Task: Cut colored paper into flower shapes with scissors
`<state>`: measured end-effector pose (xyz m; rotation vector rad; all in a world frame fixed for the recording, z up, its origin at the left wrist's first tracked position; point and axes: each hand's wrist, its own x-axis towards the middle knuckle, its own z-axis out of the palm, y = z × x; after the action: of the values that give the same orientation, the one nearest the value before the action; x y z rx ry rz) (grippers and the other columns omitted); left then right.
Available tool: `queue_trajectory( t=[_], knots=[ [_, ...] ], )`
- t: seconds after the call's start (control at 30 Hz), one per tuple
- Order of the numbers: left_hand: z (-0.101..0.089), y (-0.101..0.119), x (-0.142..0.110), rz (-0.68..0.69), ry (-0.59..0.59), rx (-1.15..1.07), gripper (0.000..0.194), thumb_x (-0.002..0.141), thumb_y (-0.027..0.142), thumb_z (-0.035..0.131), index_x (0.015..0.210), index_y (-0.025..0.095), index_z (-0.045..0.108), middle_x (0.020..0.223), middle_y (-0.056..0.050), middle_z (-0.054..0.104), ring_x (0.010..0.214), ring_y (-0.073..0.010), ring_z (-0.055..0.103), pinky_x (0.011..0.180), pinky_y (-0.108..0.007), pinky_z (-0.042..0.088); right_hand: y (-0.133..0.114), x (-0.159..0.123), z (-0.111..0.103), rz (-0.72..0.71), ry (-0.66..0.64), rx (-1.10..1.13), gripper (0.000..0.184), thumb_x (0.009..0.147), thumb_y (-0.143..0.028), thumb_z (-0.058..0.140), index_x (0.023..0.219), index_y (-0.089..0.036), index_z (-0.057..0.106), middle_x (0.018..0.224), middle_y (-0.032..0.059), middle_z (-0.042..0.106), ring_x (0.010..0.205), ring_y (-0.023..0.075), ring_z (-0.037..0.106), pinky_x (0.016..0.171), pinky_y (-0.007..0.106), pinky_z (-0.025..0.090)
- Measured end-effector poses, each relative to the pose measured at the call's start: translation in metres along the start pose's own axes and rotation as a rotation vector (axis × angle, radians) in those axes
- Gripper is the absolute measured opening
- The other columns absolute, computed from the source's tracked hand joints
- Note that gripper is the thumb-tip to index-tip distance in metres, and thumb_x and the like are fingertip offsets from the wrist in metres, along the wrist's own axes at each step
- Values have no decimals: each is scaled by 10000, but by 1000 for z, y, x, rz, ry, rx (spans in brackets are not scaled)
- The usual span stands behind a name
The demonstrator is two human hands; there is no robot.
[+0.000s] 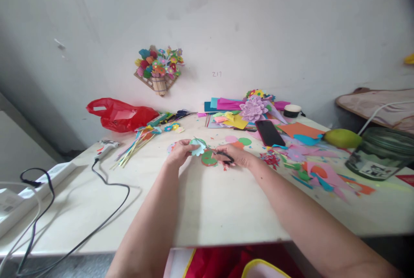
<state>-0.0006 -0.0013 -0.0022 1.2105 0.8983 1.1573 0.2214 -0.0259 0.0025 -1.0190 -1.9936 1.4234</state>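
Observation:
My left hand [181, 153] pinches the edge of a light blue flower cut-out [198, 148] with a scalloped rim, held above the table. In my right hand [237, 156] are scissors with black handles [229, 158], their blades pointing left toward the cut-out; whether the blades touch it I cannot tell. Just below lies a green disc [208, 157] with an orange edge. Behind my hands rest a green circle [245, 141] and an orange piece [238, 145]. Small scraps are scattered around them.
A phone [270, 133], coloured scraps [318, 172] and a glass jar [380, 155] stand on the right. A red plastic bag [121, 115], paper strips [134, 148], a glue gun [106, 150] with its cord, and a power strip [48, 183] are on the left.

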Motion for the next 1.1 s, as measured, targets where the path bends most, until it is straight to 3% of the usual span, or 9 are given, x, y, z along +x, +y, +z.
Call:
queue_trajectory(
  t=[0.2,0.4,0.67,1.1],
  knots=[
    [9,0,1,7,61,-63,222,459,216,818,598,125,670,590,-26,647,516,-106,545,557,-245,428,1,1,0,-44,33,30,321,757,-453,614,776,-143,532,447,-64,506,325,62,449,308,159,296],
    [16,-2,3,31,94,-130,235,473,231,818,620,129,666,619,-31,655,551,-120,571,601,-263,483,7,5,2,-59,54,187,324,730,-448,648,787,-157,517,489,-77,501,337,56,429,344,190,432],
    [36,-5,3,77,205,-227,234,462,226,804,597,133,638,591,-22,641,537,-116,578,569,-249,473,4,6,6,-69,124,246,309,732,-437,638,750,-155,514,463,-65,499,306,47,414,261,144,259],
    [52,-8,4,153,332,-270,248,450,233,802,565,130,608,529,0,605,491,-105,548,536,-239,431,9,10,8,-119,221,264,326,710,-445,662,747,-149,529,492,-59,515,331,51,451,275,150,214]
  ],
)
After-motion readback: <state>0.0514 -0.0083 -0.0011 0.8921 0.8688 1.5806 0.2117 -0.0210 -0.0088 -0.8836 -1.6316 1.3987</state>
